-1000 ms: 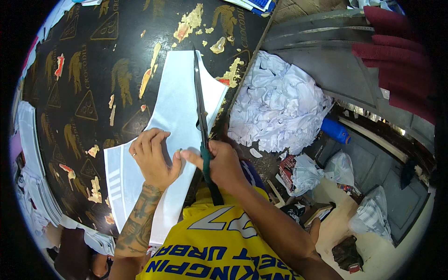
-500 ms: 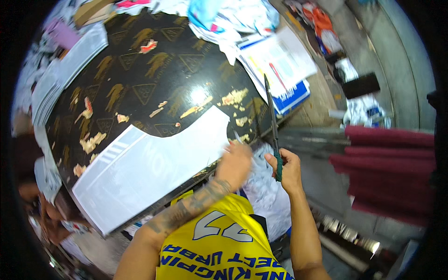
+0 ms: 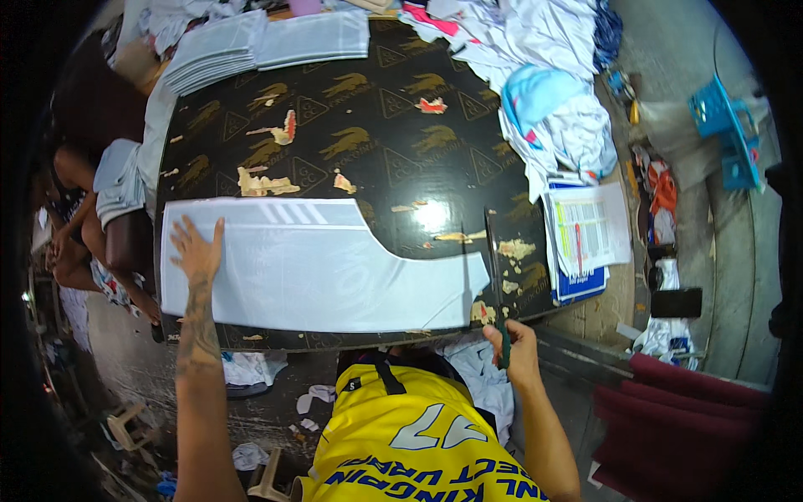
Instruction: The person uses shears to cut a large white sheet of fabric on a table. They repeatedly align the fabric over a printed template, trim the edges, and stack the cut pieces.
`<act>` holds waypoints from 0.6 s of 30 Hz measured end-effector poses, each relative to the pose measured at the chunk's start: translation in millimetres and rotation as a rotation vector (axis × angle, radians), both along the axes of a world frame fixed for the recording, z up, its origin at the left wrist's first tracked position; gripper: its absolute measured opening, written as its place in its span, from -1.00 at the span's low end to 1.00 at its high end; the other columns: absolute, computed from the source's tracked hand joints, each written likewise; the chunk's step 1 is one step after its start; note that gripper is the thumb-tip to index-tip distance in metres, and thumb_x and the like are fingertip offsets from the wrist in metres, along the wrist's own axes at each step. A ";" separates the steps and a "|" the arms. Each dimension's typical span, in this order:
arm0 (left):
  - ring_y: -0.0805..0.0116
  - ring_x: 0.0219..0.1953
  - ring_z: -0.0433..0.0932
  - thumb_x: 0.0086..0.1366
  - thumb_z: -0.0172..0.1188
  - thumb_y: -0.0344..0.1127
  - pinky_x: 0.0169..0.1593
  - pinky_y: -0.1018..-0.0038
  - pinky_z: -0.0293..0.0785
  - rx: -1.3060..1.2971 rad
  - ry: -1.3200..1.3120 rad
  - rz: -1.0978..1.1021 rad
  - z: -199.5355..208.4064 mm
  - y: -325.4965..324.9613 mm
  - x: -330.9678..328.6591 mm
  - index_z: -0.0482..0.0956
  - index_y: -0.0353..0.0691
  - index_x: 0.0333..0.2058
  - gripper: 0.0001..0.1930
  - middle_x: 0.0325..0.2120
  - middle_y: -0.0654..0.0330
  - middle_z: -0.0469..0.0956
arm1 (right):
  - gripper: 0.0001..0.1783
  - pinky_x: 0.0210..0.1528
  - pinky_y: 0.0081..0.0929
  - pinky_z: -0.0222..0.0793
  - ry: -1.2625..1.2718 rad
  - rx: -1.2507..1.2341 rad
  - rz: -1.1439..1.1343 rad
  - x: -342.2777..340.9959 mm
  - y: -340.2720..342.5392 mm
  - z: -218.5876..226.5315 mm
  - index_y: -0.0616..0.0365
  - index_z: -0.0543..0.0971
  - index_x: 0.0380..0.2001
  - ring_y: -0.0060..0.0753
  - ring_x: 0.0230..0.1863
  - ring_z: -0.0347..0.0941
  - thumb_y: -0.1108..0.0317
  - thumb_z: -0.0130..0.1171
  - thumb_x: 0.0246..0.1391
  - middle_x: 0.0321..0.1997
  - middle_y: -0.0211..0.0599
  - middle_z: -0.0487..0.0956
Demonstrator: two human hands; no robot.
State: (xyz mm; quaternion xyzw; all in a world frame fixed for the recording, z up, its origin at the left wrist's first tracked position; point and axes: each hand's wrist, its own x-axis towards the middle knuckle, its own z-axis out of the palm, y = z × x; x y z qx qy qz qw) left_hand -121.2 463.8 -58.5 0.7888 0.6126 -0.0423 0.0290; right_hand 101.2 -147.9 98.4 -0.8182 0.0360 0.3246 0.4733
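Observation:
A cut panel of white fabric (image 3: 318, 276) with grey stripes lies flat along the near edge of the dark table (image 3: 335, 167). Its right part narrows below a curved edge. My left hand (image 3: 197, 247) rests open on the panel's left end, fingers spread. At the other end, my right hand (image 3: 519, 350) is closed around the green-wrapped handle of long, dark scissors (image 3: 492, 268). They point away from me, just beyond the panel's right tip. A thin dark line, perhaps a shadow, crosses the fabric beside them.
Stacked white panels (image 3: 217, 50) sit at the far left. Crumpled white and blue fabric (image 3: 560, 117) covers the far right, near papers and a blue notebook (image 3: 581, 284). Another person (image 3: 79, 201) is at the left. Maroon cloth (image 3: 669, 418) hangs at the lower right.
My left hand has gone from the panel's right tip to its left end and now lies spread. My right hand still grips the scissors. The whole view has turned.

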 end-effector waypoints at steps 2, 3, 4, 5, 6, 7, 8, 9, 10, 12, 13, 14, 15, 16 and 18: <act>-0.24 0.68 -0.31 0.36 -0.11 0.68 0.52 -0.53 -0.37 -0.035 0.059 -0.066 -0.4 37.9 24.2 -0.16 -0.07 0.65 0.19 0.67 -0.08 -0.23 | -0.51 -0.60 -0.58 0.23 0.076 -0.021 0.002 -4.8 12.0 2.4 0.13 0.54 -0.59 -0.70 -0.67 0.35 0.10 0.55 0.22 -0.66 -0.55 0.45; -0.25 0.67 -0.32 0.36 -0.13 0.68 0.51 -0.55 -0.36 0.012 0.088 -0.111 6.8 51.0 39.8 -0.16 -0.07 0.65 0.19 0.67 -0.06 -0.22 | -0.51 -0.60 -0.58 0.23 0.033 -0.035 0.029 -5.8 16.0 3.9 0.14 0.54 -0.58 -0.69 -0.66 0.36 0.09 0.55 0.21 -0.66 -0.55 0.45; -0.22 0.67 -0.26 0.40 -0.08 0.62 0.52 -0.52 -0.31 0.116 0.002 -0.094 17.4 56.4 57.1 -0.09 -0.08 0.64 0.13 0.66 -0.07 -0.16 | -0.52 -0.60 -0.58 0.24 0.025 -0.045 0.051 -6.0 18.3 5.6 0.14 0.55 -0.58 -0.69 -0.66 0.36 0.09 0.56 0.21 -0.66 -0.54 0.46; -0.20 0.67 -0.20 0.43 -0.03 0.55 0.53 -0.49 -0.25 0.286 -0.108 -0.104 30.6 52.0 73.4 -0.03 -0.08 0.63 0.07 0.65 -0.07 -0.11 | -0.52 -0.60 -0.58 0.24 0.036 -0.043 0.060 -5.3 19.4 7.6 0.14 0.55 -0.57 -0.69 -0.66 0.37 0.08 0.56 0.20 -0.65 -0.54 0.46; -0.18 0.65 -0.11 0.46 0.04 0.45 0.54 -0.41 -0.17 0.324 -0.204 -0.209 45.0 34.6 85.7 0.07 -0.10 0.60 -0.01 0.62 -0.09 -0.01 | -0.52 -0.59 -0.58 0.24 0.010 -0.053 0.083 -3.7 19.5 8.7 0.14 0.56 -0.56 -0.69 -0.66 0.37 0.07 0.56 0.20 -0.65 -0.54 0.46; -0.16 0.63 -0.02 0.48 0.10 0.36 0.55 -0.34 -0.10 0.359 -0.303 -0.318 58.2 6.7 99.1 0.16 -0.12 0.57 -0.09 0.58 -0.10 0.09 | -0.52 -0.59 -0.58 0.25 -0.003 -0.055 0.096 -1.5 17.6 10.3 0.15 0.57 -0.56 -0.69 -0.65 0.37 0.06 0.56 0.20 -0.65 -0.54 0.46; -0.14 0.61 0.07 0.50 0.17 0.27 0.56 -0.26 -0.02 0.346 -0.397 -0.384 68.2 -33.8 111.1 0.26 -0.13 0.54 -0.16 0.55 -0.12 0.19 | -0.53 -0.59 -0.58 0.26 -0.011 -0.077 0.100 1.6 15.3 10.1 0.15 0.58 -0.55 -0.70 -0.65 0.37 0.05 0.56 0.20 -0.65 -0.54 0.46; -0.11 0.47 0.35 0.47 0.31 -0.01 0.52 -0.01 0.21 0.097 -0.610 -0.474 74.0 -83.8 119.9 0.47 -0.15 0.40 -0.37 0.37 -0.14 0.46 | -0.53 -0.59 -0.58 0.26 0.015 -0.175 0.082 5.0 10.6 10.9 0.15 0.60 -0.54 -0.70 -0.65 0.38 0.05 0.55 0.20 -0.65 -0.53 0.46; -0.11 0.31 0.51 0.40 0.40 -0.16 0.43 0.11 0.35 0.001 -0.580 -0.525 73.4 -148.5 126.5 0.63 -0.20 0.21 -0.53 0.20 -0.05 0.62 | -0.53 -0.59 -0.59 0.27 0.022 -0.149 0.077 9.0 6.1 9.7 0.15 0.61 -0.53 -0.71 -0.66 0.38 0.03 0.54 0.22 -0.66 -0.54 0.46; 0.05 0.12 0.61 0.26 0.46 -0.27 0.29 0.18 0.45 -0.383 -0.774 -0.887 69.6 -263.1 134.3 0.72 -0.13 -0.11 -0.75 -0.02 0.10 0.69 | -0.52 -0.59 -0.59 0.28 0.012 -0.051 0.079 18.5 -6.8 8.0 0.15 0.61 -0.53 -0.70 -0.66 0.39 0.01 0.53 0.23 -0.66 -0.54 0.46; 0.10 0.08 0.60 0.26 0.45 -0.29 0.22 0.22 0.47 -0.413 -0.810 -1.075 65.4 -310.3 138.1 0.71 -0.14 -0.14 -0.78 -0.06 0.11 0.67 | -0.51 -0.60 -0.59 0.28 0.043 -0.036 0.064 24.1 -14.3 6.6 0.15 0.60 -0.54 -0.70 -0.67 0.39 0.00 0.53 0.23 -0.66 -0.54 0.46; 0.10 0.02 0.59 0.25 0.44 -0.30 0.16 0.20 0.48 -0.429 -0.764 -1.136 60.1 -348.3 143.5 0.70 -0.16 -0.15 -0.78 -0.11 0.12 0.64 | -0.50 -0.59 -0.58 0.28 0.050 0.004 0.072 30.2 -21.8 4.5 0.14 0.59 -0.54 -0.69 -0.67 0.39 -0.02 0.52 0.24 -0.66 -0.54 0.46; 0.10 -0.03 0.59 0.24 0.43 -0.30 0.10 0.18 0.49 -0.414 -0.774 -1.272 56.7 -374.4 147.9 0.68 -0.18 -0.17 -0.79 -0.16 0.13 0.61 | -0.49 -0.59 -0.58 0.28 0.025 -0.002 0.099 36.5 -30.1 2.4 0.14 0.59 -0.55 -0.69 -0.67 0.39 -0.02 0.52 0.24 -0.67 -0.54 0.46; 0.10 -0.05 0.58 0.24 0.42 -0.31 0.07 0.17 0.49 -0.410 -0.691 -1.246 54.0 -392.4 150.9 0.67 -0.19 -0.18 -0.79 -0.18 0.13 0.59 | -0.48 -0.59 -0.58 0.28 0.023 0.009 0.125 43.2 -38.4 0.0 0.14 0.58 -0.55 -0.69 -0.67 0.38 -0.02 0.51 0.24 -0.67 -0.54 0.46; 0.09 -0.09 0.56 0.23 0.40 -0.31 0.01 0.15 0.49 -0.317 -0.702 -1.271 53.4 -410.1 158.1 0.65 -0.22 -0.20 -0.80 -0.23 0.13 0.55 | -0.46 -0.59 -0.58 0.25 0.020 0.038 0.171 56.5 -54.5 -5.5 0.12 0.55 -0.58 -0.70 -0.67 0.38 -0.03 0.51 0.24 -0.68 -0.54 0.46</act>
